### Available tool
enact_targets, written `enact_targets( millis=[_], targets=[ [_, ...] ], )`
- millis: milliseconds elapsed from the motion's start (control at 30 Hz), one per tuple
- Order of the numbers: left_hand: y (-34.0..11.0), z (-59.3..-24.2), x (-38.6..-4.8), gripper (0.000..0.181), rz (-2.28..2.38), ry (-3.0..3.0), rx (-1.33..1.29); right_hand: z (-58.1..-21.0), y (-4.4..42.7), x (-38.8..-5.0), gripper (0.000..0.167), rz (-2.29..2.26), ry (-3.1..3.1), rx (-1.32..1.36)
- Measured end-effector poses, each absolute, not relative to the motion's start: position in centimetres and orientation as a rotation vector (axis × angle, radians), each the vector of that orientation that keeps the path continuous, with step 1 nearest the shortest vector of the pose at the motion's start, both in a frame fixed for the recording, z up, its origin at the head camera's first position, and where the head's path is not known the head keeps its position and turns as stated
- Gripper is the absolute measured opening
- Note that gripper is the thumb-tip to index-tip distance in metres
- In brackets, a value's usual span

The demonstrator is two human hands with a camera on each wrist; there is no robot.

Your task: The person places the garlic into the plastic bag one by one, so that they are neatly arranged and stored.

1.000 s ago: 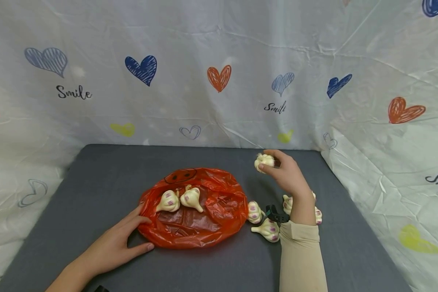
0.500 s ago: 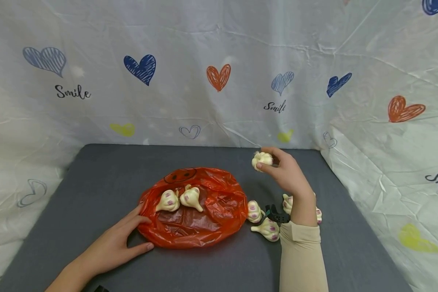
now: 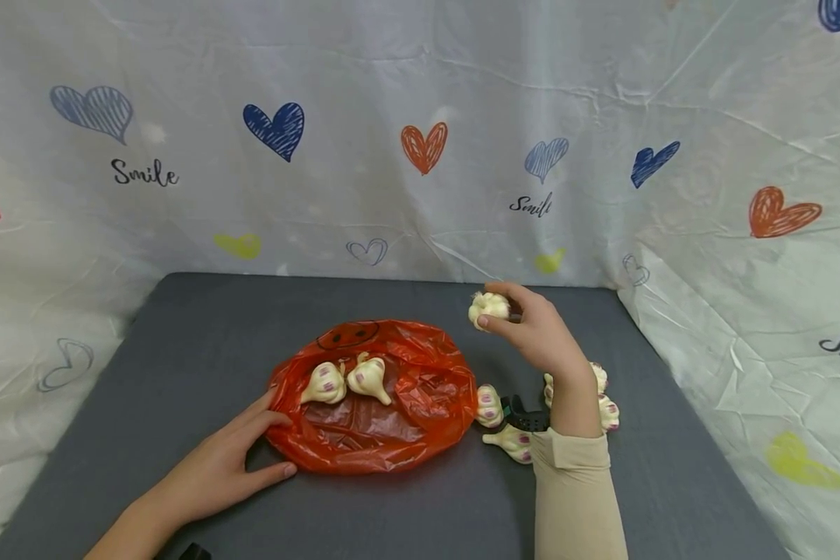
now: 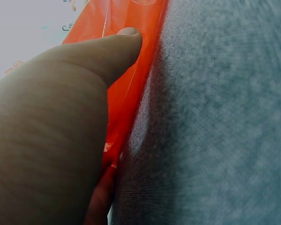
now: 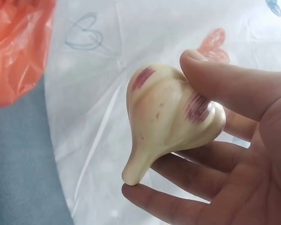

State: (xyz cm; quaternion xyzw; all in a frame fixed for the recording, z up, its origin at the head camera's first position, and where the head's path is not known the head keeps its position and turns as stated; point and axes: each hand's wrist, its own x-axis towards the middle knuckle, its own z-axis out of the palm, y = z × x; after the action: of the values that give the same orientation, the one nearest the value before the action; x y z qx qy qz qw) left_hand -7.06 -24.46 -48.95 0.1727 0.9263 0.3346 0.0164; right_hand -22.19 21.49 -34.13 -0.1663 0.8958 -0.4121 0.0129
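An orange-red plastic bag (image 3: 420, 435) lies spread with its mouth facing up, and two garlic bulbs (image 3: 325, 383) show inside it. My left hand (image 3: 213, 474) rests against the bag's left side, thumb and fingers spread apart; in the left wrist view the straight thumb (image 4: 124, 49) touches the plastic. Over the table, right of the bag and above its far rim, my right hand (image 3: 539, 330) holds another garlic bulb (image 5: 161, 112) between thumb and fingers. Its stem points down toward a fingertip in the right wrist view.
Two garlic bulbs (image 3: 489, 406) lie close by the bag's right side, partly behind the dark wrist strap (image 3: 527, 420). Several more bulbs (image 3: 607, 412) sit around the right forearm, partly hidden. A dark grey table (image 3: 420, 517) meets a white heart-print cloth (image 3: 476, 93) behind.
My right hand has moved slightly left toward the bag with the garlic bulb. The left hand and the bag have stayed put.
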Motion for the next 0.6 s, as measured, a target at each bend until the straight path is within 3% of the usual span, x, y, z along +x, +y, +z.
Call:
enact_targets(
  millis=[600],
  targets=[
    [-24.3,-48.6,-6.8,0.058,1.040,2.885,0.528,-33.4,18.2,-21.1,0.054,-1.301,2.712,-0.715]
  ],
)
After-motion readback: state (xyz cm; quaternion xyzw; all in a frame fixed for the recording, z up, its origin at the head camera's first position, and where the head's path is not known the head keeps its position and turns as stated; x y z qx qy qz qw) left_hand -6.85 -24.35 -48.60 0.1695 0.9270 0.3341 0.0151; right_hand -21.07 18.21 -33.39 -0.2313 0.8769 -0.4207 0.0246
